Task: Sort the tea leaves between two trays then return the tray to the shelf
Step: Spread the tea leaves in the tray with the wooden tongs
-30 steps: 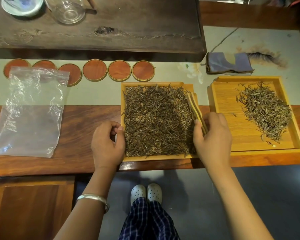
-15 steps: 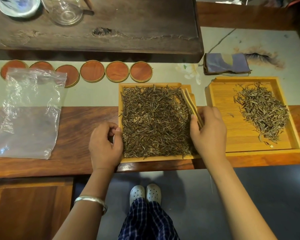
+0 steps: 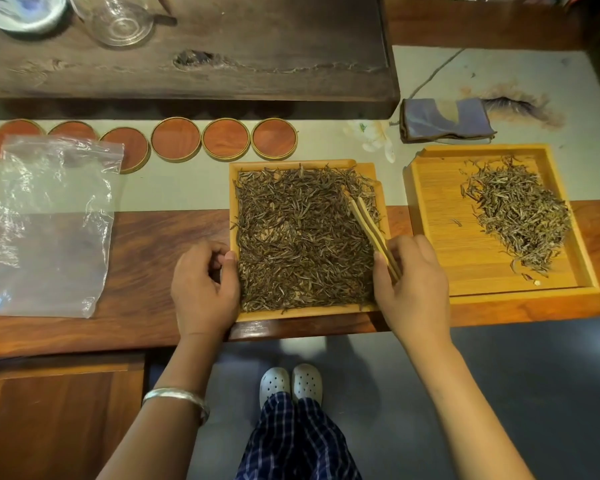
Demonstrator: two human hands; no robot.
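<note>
A bamboo tray (image 3: 305, 314) at the table's front edge is covered with dark tea leaves (image 3: 302, 237). A second, larger bamboo tray (image 3: 440, 237) to its right carries a smaller heap of paler tea leaves (image 3: 516, 216). My right hand (image 3: 413, 289) holds bamboo tongs (image 3: 368, 223) whose tips lie over the right side of the full tray. My left hand (image 3: 201, 289) sits at that tray's left rim with curled fingers, thumb against the edge.
An empty clear plastic bag (image 3: 49, 226) lies at the left. Several round wooden coasters (image 3: 226, 138) line up behind the trays. A folded grey cloth (image 3: 445, 119) lies behind the right tray. A dark raised tea board (image 3: 187, 46) carries glassware and a bowl.
My right hand has shifted the tongs slightly left, so their tips now lie farther in over the leaves. My left hand stays at the tray's left rim.
</note>
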